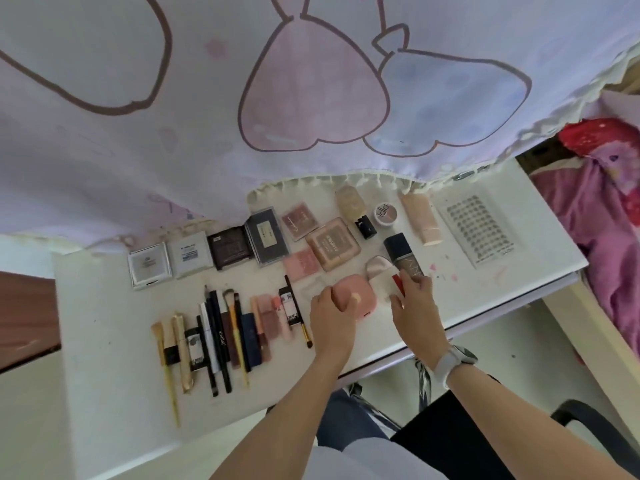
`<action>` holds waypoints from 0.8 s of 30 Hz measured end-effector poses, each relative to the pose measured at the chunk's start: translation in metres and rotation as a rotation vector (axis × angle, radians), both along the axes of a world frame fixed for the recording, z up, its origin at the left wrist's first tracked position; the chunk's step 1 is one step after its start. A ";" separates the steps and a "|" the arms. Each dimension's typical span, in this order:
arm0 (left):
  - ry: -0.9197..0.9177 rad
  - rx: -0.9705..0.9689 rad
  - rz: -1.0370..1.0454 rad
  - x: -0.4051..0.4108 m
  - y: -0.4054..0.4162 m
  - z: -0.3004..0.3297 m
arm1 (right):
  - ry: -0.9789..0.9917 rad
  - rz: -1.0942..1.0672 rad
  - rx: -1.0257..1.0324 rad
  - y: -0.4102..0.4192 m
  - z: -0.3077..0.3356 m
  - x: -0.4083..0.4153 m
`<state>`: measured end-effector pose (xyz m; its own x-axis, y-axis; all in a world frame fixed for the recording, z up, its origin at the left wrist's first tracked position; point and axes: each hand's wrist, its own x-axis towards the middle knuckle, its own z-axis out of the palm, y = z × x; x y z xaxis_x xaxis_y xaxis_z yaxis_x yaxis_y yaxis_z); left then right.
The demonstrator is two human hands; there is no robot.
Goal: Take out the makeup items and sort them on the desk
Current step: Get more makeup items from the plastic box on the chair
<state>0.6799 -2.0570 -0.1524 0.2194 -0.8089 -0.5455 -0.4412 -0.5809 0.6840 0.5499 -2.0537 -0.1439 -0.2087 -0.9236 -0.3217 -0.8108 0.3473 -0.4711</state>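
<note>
Makeup counted across a white desk (104, 341), kind by kind.
Along the far edge we count seven flat compacts (332, 248), three foundation bottles and tubes (420, 218), one small round pot (385, 213) and one sheet of false lashes (478, 230). Nearer the front edge we count one pink round case (353, 299); the overlapping brushes and pencils (218, 337) defy an exact count.
</note>
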 end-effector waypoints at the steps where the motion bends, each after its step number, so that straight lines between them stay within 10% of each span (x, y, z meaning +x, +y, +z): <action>1: -0.020 -0.016 -0.018 0.000 0.001 0.000 | -0.001 0.004 -0.014 0.000 0.000 0.000; 16: 0.043 -0.162 -0.164 0.028 0.019 0.008 | -0.077 -0.047 -0.136 0.007 0.011 0.021; 24: -0.169 -0.346 0.205 0.159 0.055 0.021 | -0.401 0.097 -0.009 -0.006 0.036 0.146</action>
